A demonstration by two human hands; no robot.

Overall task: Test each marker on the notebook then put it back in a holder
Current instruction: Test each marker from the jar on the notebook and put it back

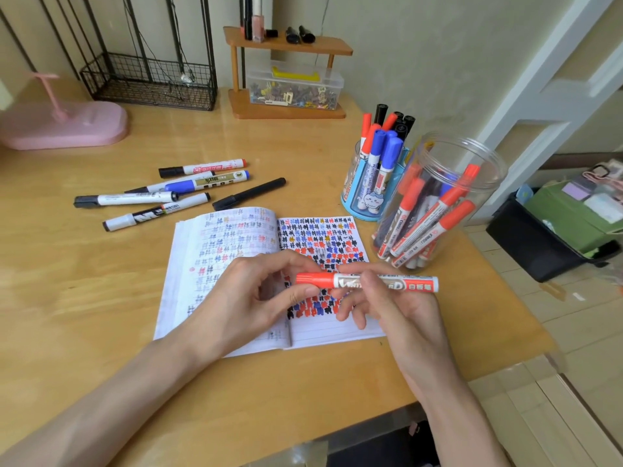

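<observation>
Right hand [397, 308] pinching red marker [384, 284], level, cap [313, 279] pointing left, left hand [256, 294] pinching cap

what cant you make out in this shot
- Head view: the middle of the red marker label is covered by fingers of the right hand.
- Head view: notebook scribbles beneath the left hand are hidden.
- Head view: the marker count in the clear jar is lost to overlap and glare.
- Head view: black markers at the back of the blue holder are mostly hidden by the blue ones.
</observation>
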